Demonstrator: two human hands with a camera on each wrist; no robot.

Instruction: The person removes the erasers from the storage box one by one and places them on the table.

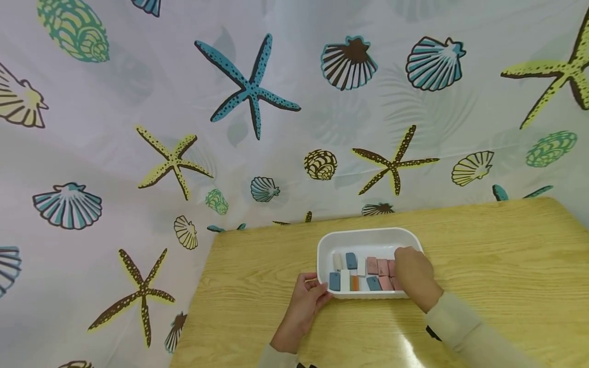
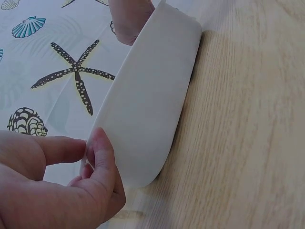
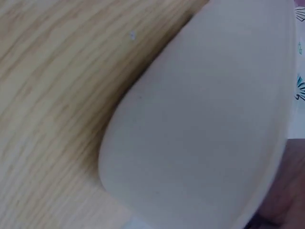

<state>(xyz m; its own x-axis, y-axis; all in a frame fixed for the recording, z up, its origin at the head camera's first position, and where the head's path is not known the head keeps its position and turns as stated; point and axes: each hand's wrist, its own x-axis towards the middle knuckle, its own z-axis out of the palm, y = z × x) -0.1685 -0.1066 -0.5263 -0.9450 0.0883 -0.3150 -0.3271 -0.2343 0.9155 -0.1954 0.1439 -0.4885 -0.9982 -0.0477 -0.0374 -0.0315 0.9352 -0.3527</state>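
A white plastic tray (image 1: 363, 295) stands on the table, holding several small block-shaped erasers. Pink erasers (image 1: 382, 267) lie in rows toward its right side; blue erasers (image 1: 334, 281), white ones (image 1: 361, 266) and one with an orange and green striped band (image 1: 354, 283) are on the left. My left hand (image 1: 304, 300) pinches the tray's rim at the front left corner between thumb and fingers, as the left wrist view confirms. My right hand (image 1: 416, 278) reaches over the right wall into the tray beside the pink erasers. Its fingertips are hidden, so any hold there cannot be seen.
The wooden table (image 1: 506, 266) extends on both sides of the tray. Behind it and to the left hangs a white curtain (image 1: 285, 61) printed with starfish and shells. In the right wrist view the tray's outer wall (image 3: 200, 119) fills most of the picture.
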